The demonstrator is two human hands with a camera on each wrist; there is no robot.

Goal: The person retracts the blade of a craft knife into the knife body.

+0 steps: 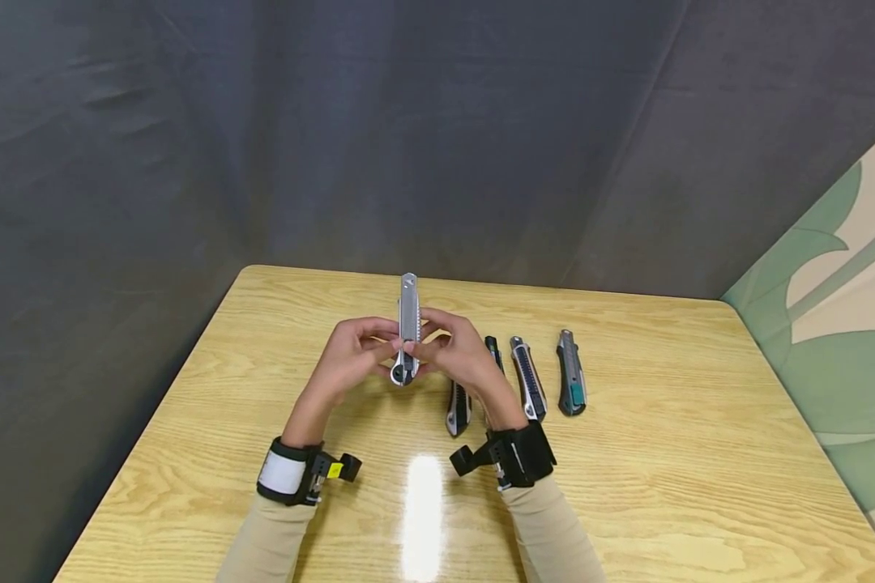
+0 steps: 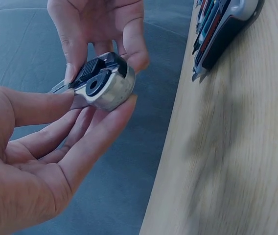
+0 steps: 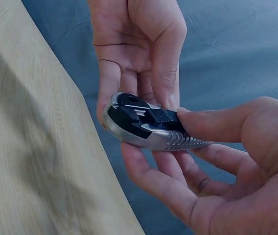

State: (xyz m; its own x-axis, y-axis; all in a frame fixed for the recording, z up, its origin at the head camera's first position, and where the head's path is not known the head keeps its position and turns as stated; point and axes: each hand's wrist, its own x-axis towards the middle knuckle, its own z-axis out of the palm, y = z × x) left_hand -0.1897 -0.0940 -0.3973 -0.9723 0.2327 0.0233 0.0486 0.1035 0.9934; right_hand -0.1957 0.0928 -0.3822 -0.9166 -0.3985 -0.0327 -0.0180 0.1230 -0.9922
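A silver utility knife [image 1: 409,312] with a black slider is held up above the table, its narrow end pointing away from me. My left hand [image 1: 348,353] pinches it from the left, thumb on the body near the slider. From the other side my right hand [image 1: 461,350] grips it, the thumb pressing beside the black slider [image 3: 162,115]. In the left wrist view the knife's rounded rear end [image 2: 117,90] faces the camera, with fingertips beneath it. No blade can be made out.
Several more utility knives lie right of my hands: a black and silver one [image 1: 458,409], a dark one [image 1: 492,348] partly behind my right hand, one with a ribbed grip [image 1: 529,379], and a grey one with a teal slider [image 1: 572,374]. A dark curtain [image 1: 437,146] hangs behind the wooden table [image 1: 685,421].
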